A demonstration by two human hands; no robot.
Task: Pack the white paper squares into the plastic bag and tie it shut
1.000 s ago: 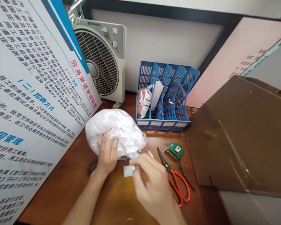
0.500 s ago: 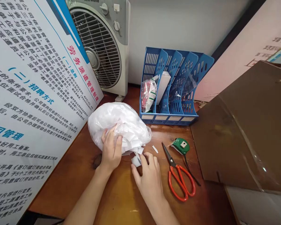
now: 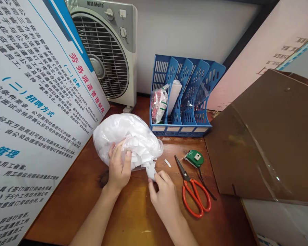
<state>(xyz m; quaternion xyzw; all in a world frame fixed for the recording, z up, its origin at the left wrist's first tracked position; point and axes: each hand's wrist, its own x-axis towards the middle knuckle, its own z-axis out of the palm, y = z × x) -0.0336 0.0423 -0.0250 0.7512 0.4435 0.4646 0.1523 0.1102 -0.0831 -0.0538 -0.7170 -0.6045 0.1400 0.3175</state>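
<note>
From here, the right hand (image 3: 165, 195) has thumb and fingertips pinched on the near end of a white paper slip (image 3: 150, 169), right by the stuffed plastic bag (image 3: 113, 128). The left hand (image 3: 119, 171), half curled, thumb apart, grips the bag's mouth. Handling that slip seems the present step; it calls for a light pinch and steady bag. Red-handled scissors (image 3: 196, 196) lie to the right.

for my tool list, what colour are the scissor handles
The scissor handles are orange-red, clear in the head view.
</note>
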